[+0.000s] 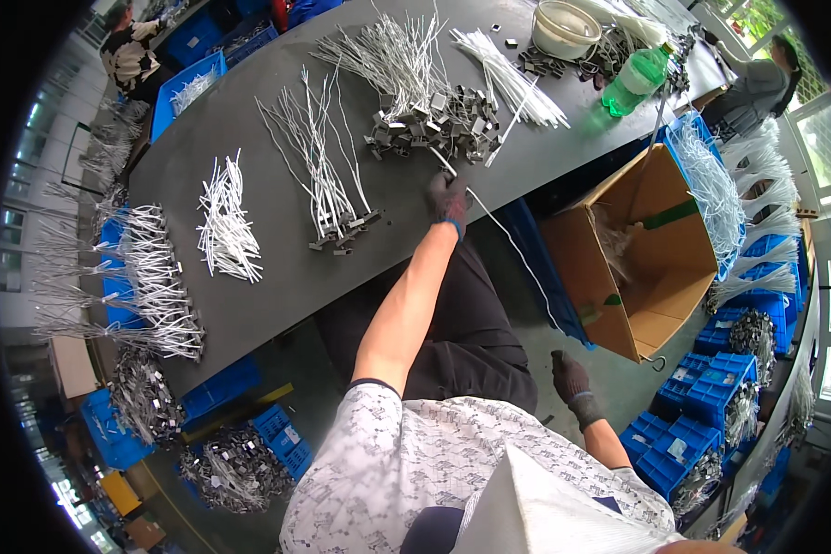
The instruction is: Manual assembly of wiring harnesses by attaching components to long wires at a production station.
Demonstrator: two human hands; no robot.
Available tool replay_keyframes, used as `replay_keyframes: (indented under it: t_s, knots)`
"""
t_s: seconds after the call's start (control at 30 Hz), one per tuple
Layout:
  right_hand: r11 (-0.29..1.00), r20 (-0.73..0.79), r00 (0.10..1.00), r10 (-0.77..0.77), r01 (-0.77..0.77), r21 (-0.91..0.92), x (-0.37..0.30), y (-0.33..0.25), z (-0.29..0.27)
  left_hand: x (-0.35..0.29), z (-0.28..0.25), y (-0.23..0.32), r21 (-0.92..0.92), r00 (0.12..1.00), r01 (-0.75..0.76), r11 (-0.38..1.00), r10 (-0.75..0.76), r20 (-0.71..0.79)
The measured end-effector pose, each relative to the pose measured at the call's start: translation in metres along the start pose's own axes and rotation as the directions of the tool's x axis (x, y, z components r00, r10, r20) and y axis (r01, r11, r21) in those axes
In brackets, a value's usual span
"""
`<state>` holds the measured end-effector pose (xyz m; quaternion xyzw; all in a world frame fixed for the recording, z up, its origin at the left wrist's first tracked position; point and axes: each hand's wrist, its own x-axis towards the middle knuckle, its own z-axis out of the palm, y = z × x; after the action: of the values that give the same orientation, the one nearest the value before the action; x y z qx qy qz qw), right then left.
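Observation:
My left hand (449,197), in a dark glove, is closed on a white cable (529,270) at the table's front edge. One short piece of the cable sticks out above the fingers toward a heap of dark grey rectangular blocks (434,125) with white cables. The longer length hangs past the edge, toward my right hand (571,376). That hand, also gloved, is low over the floor with its fingers curled; whether the cable's end reaches into it is unclear. Left of my left hand lies a smaller bundle of cables with blocks (328,198).
On the dark table (277,300) are white cable bundles (228,222), a white bucket (565,30) and a green bottle (635,81). An open cardboard box (660,263) stands at its right edge. Blue crates (706,383) line the right side. Other people work farther off.

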<state>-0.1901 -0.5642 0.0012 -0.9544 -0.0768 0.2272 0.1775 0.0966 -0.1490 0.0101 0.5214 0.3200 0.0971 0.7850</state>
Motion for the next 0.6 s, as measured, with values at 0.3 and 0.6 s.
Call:
replay_keyframes:
  t_s: [0.3, 0.6]
  knots:
    - [0.970, -0.163, 0.959, -0.233, 0.240, 0.026, 0.051, -0.069, -0.008, -0.109, -0.018, 0.032, -0.392, 0.998, -0.004, 0.920, 0.028, 0.055]
    - [0.934, -0.045, 0.937, -0.346, 0.339, -0.115, 0.077, -0.087, -0.016, -0.099, -0.099, 0.180, -0.409, 0.798, -0.594, 0.693, 0.445, -0.406]
